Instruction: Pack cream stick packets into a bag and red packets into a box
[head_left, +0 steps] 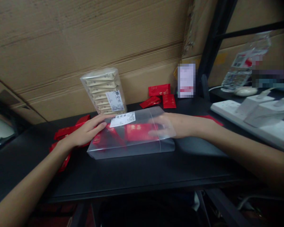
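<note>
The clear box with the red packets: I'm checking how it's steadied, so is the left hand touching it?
Touching. The head view shows the left hand lying flat against the clear box's left end, fingertips on its top beside the white label.

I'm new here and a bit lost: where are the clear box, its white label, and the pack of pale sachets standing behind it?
Clear box [132,148], head view, front wall.
White label [122,119], head view, its middle.
Pack of pale sachets [101,90], head view, front face.
</note>
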Demonstrator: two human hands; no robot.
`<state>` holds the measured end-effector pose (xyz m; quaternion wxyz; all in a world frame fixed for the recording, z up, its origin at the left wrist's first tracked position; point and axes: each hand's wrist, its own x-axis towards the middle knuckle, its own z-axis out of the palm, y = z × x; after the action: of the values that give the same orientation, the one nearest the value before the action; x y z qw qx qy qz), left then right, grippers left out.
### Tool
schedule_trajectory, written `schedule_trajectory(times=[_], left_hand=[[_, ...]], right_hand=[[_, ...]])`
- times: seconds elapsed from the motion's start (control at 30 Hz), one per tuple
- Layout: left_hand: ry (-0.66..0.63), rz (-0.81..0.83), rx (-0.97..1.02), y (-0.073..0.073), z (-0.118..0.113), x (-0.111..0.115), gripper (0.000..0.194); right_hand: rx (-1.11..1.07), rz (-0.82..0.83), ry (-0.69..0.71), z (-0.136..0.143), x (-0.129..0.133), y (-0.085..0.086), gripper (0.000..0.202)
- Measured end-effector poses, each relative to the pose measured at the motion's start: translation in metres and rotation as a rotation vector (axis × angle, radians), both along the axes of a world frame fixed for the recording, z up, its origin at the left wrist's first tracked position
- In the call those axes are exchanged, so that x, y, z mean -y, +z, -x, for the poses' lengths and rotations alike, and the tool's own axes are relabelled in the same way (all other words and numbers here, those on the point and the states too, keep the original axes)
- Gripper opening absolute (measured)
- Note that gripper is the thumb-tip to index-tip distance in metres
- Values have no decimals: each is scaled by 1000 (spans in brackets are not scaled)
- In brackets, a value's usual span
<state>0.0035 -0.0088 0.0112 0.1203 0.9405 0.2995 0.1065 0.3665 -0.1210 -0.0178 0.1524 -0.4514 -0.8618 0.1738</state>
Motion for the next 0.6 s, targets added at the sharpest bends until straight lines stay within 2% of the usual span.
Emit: schedule_trajectory(times=[0.6], left_hand=[[-45, 6, 20, -1, 3, -2, 46]], right_hand=[[-55, 11, 54, 0, -3, -2, 48]])
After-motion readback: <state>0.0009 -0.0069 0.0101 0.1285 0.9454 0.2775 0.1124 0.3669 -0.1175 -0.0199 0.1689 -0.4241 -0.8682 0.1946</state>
